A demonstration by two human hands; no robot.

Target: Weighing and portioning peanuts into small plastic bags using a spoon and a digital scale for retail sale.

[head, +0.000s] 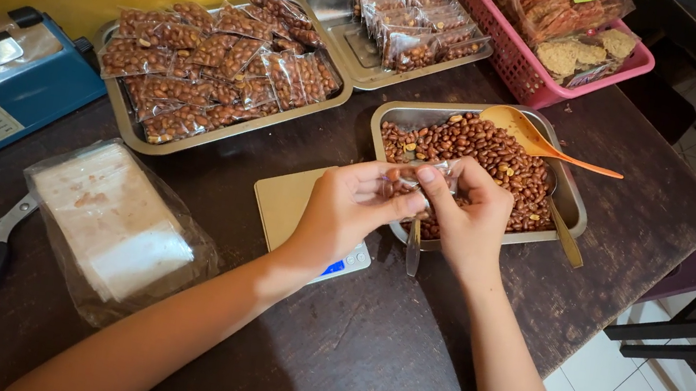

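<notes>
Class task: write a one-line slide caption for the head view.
Both hands hold a small clear bag above a tray of peanuts.

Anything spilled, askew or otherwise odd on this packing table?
Nothing stands out. The peanuts stay inside their metal tray, and none show on the dark table. Filled packets sit heaped in a second tray. Both hands, left hand and right hand, hold one small clear bag.

Both forearms converge, left hand (346, 207) and right hand (467, 213) pinching fingertip to fingertip
</notes>
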